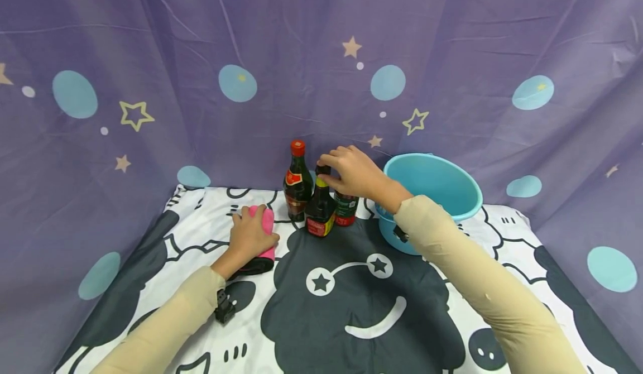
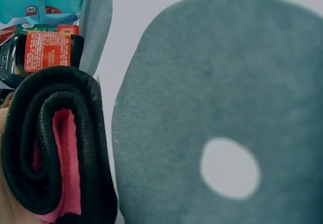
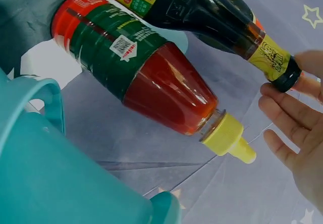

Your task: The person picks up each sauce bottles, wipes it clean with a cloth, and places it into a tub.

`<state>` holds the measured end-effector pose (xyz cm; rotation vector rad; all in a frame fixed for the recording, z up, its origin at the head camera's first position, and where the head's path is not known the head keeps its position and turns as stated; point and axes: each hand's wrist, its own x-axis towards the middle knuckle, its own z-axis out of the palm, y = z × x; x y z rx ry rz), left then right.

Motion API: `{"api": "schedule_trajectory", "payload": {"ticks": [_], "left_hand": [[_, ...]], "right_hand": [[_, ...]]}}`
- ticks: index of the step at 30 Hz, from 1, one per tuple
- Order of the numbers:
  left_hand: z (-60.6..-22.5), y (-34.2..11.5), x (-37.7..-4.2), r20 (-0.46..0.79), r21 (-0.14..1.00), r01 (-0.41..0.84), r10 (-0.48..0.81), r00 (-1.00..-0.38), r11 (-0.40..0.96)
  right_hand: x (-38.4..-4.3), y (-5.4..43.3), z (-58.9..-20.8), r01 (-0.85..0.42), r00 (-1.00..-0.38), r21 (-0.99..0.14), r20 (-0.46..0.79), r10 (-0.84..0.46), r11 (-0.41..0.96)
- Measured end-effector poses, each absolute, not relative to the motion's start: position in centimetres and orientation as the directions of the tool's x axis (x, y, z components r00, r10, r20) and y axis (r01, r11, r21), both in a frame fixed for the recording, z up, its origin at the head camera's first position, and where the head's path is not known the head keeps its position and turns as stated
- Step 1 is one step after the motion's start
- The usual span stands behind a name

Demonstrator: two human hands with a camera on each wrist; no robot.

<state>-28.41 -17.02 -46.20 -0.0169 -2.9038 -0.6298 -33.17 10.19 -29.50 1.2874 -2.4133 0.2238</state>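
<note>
My left hand (image 1: 248,234) grips a rolled pink-and-black cloth (image 1: 268,221) lying at the left of the table. Its coiled black end (image 2: 96,148) with a pink inner layer fills the lower left of the left wrist view. With thumb and fingertips, my right hand (image 1: 354,170) pinches the black cap of a dark sauce bottle (image 1: 320,212), which is upright. The right wrist view shows that bottle's yellow neck label (image 3: 272,56) just below the fingers. Close behind it on the left stands a red-capped dark bottle (image 1: 297,181). A red sauce bottle (image 3: 171,90) with a yellow nozzle cap is beside it, partly hidden in the head view.
A light-blue bucket (image 1: 469,195) stands at the right, next to the bottles and beneath my right forearm. The table wears a black-and-white cartoon cloth (image 1: 372,301). A purple curtain (image 1: 301,22) with stars and dots hangs right behind the table's back edge.
</note>
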Motion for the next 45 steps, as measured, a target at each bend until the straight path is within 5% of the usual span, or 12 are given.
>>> {"api": "schedule_trajectory", "payload": {"ticks": [10,25,35,45], "left_hand": [[-46.3,-16.8,-28.2,0.199,0.433,0.073,-0.016,-0.980,0.898],[-46.6,-16.9,-28.0,0.219,0.418,0.096,0.002,-0.976,0.903],[-46.1,-17.3,-27.9,0.258,0.381,0.153,0.054,-0.965,0.912],[-45.4,-16.1,-26.6,0.147,0.363,0.032,-0.023,-0.989,0.931]], "right_hand": [[-33.1,9.8,-29.7,-0.811,-0.550,-0.022,0.371,-0.749,0.584],[-30.6,11.0,-31.8,-0.872,-0.352,0.088,0.571,-0.741,0.482],[-29.3,12.9,-31.4,-0.872,-0.371,0.066,0.557,-0.743,0.485],[-28.0,13.3,-31.3,-0.895,-0.342,0.044,0.569,-0.748,0.443]]}}
